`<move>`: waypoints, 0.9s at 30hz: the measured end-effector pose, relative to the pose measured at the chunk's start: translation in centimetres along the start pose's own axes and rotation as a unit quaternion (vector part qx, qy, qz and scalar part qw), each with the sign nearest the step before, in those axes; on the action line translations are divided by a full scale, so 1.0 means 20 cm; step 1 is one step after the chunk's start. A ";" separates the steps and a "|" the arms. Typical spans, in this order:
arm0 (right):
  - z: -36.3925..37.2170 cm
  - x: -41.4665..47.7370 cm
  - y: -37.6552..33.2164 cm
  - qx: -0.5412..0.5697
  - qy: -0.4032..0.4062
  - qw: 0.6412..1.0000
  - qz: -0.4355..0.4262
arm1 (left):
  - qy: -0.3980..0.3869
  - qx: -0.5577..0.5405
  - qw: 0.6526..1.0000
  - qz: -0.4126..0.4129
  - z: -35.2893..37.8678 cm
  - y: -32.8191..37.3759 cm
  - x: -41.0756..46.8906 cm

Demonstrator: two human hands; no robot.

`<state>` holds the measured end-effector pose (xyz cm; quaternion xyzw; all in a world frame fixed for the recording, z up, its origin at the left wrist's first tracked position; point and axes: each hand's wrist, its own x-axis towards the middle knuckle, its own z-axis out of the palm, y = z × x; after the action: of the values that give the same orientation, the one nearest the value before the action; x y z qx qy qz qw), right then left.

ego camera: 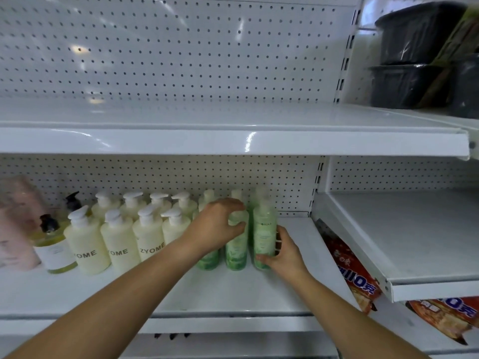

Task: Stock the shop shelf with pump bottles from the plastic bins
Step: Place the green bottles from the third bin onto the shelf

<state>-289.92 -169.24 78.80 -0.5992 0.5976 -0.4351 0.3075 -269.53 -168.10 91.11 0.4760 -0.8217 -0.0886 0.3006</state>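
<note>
Several green pump bottles stand in a cluster on the white shelf [233, 294]. My left hand [217, 224] curls over the top of a middle green bottle [236, 255] in the front row. My right hand [282, 252] grips the lower part of the rightmost green bottle [264, 229], which stands upright on the shelf. Left of them stand two rows of cream bottles [119, 242] with white pumps, marked ZYOME. More green bottles behind are partly hidden by my left hand.
Yellow bottles with black pumps [53, 244] and pink packs [15, 229] stand at the far left. The upper shelf [233, 120] is bare. Dark tubs [414, 58] sit top right. Red snack bags [355, 270] lie below the right-hand shelf [404, 239].
</note>
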 end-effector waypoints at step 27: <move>0.08 0.03 0.10 -0.040 -0.025 0.998 0.033 | 0.001 -0.038 0.999 -0.018 0.04 -0.15 0.09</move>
<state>-289.41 -170.33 76.33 -0.6017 0.6262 -0.3851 0.3123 -268.42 -171.36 90.00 0.4794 -0.8086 -0.1244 0.3174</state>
